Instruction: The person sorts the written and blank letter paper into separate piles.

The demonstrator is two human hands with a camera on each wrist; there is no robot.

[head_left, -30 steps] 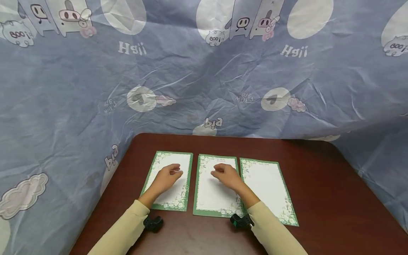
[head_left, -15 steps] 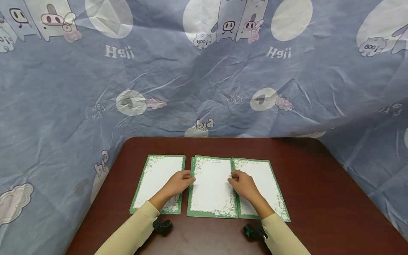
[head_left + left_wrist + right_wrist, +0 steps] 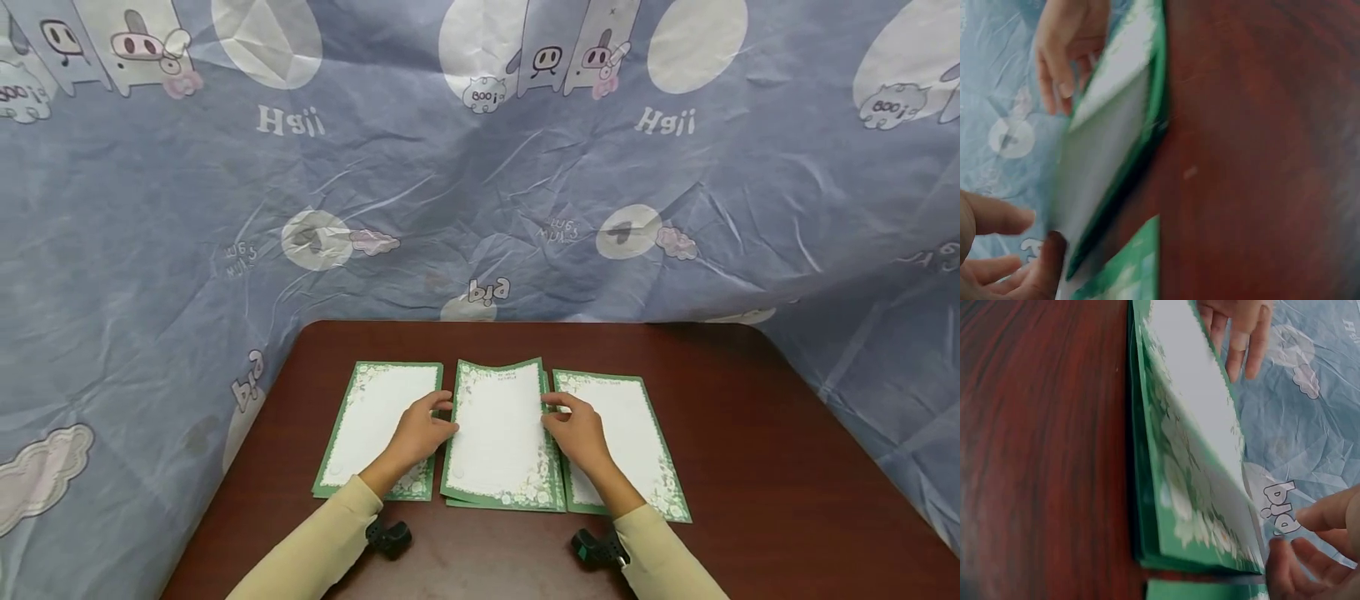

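Three green-bordered papers printed with white flowers lie side by side in the head view. The middle sheet of paper (image 3: 495, 442) bows upward at its far corners and sags between the hands. Green edges of paper show beneath it. My left hand (image 3: 417, 432) holds its left edge, and my right hand (image 3: 581, 433) has its thumb and fingertips at the right edge. In the left wrist view a dark gap separates the raised sheet (image 3: 1100, 159) from what lies under it. The right wrist view shows the curved sheet (image 3: 1191, 381) with the thumb at its edge.
The left paper (image 3: 375, 417) lies partly under my left forearm. Slightly slanted, the right paper (image 3: 626, 442) sits beside the middle one. A reddish-brown table (image 3: 765, 467) carries them all, and a blue printed cloth (image 3: 390, 308) hangs behind its far edge.
My hands have moved from above the left and middle papers to the two sides of the middle one. Its top sheet has risen and bent at the far corners.
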